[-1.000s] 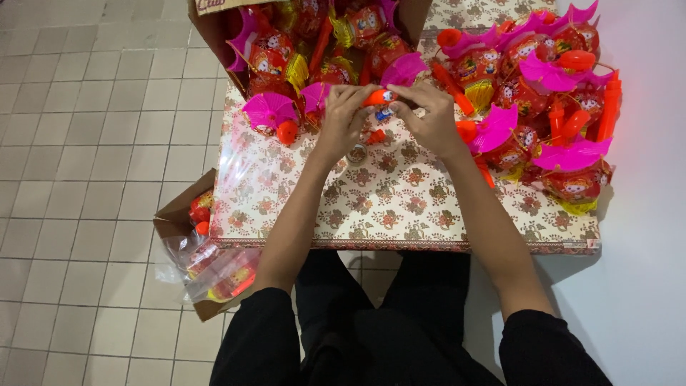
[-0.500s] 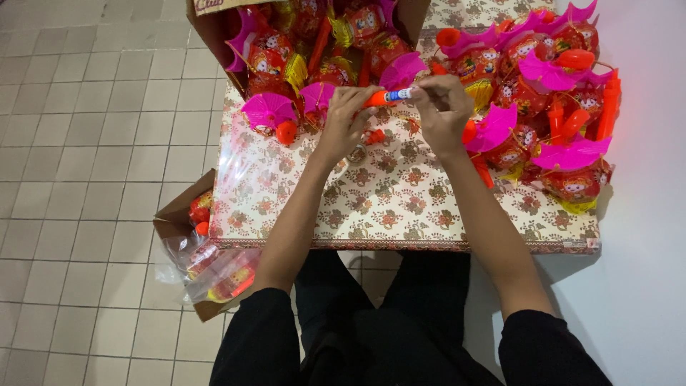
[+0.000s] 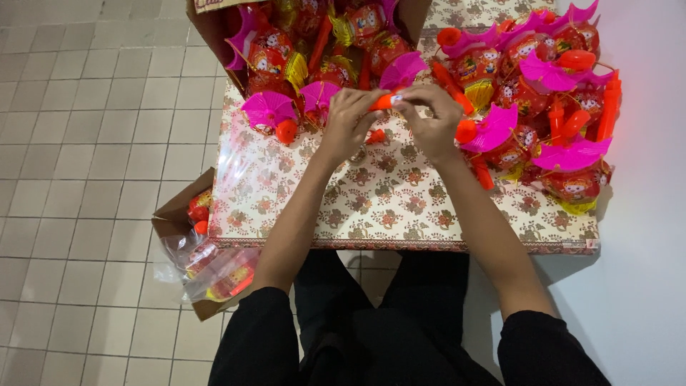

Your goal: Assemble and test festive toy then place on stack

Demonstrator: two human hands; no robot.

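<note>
Both your left hand (image 3: 349, 118) and right hand (image 3: 431, 118) pinch a slim orange plastic stick (image 3: 382, 101) at the far middle of the floral-patterned table (image 3: 400, 207). It could slip into the crowded red and pink toy lanterns (image 3: 543, 100) beside your right hand. Open room lies near you.

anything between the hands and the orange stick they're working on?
Nothing visible. The left hand and right hand both already grip the orange stick directly, above the patterned table. Pink-and-red toy lanterns crowd both sides but stay outside the grip.
</note>
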